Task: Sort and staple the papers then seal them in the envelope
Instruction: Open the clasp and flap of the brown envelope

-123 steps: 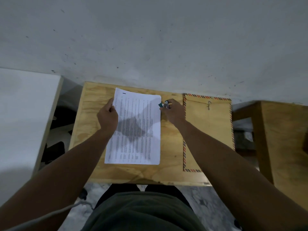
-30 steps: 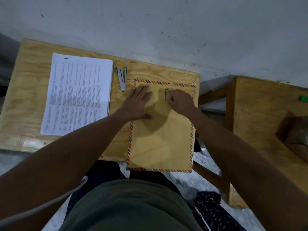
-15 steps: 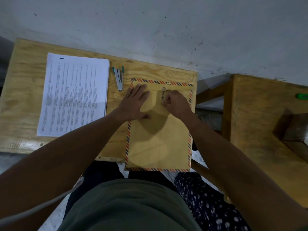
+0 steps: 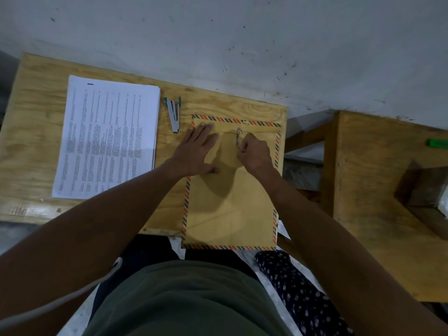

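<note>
A brown envelope (image 4: pixel 230 209) with a striped border lies on the right part of the small wooden table (image 4: pixel 34 146), its lower end past the front edge. My left hand (image 4: pixel 196 151) presses flat on its upper left. My right hand (image 4: pixel 254 154) is curled at the string closure (image 4: pixel 238 136) near the flap and pinches the string. A stack of printed papers (image 4: pixel 106 141) lies at the left. A small stapler (image 4: pixel 174 115) with teal ends rests between the papers and the envelope.
A grey wall stands right behind the table. A second wooden table (image 4: pixel 378 190) is at the right across a gap, with a green object (image 4: pixel 437 143) on its far side. My lap and a dotted cloth (image 4: pixel 298 297) are below.
Four seconds ago my hands were at the papers and the stapler. Now the stapler lies on the table and both hands are on the envelope. My right hand has stayed working at the string.
</note>
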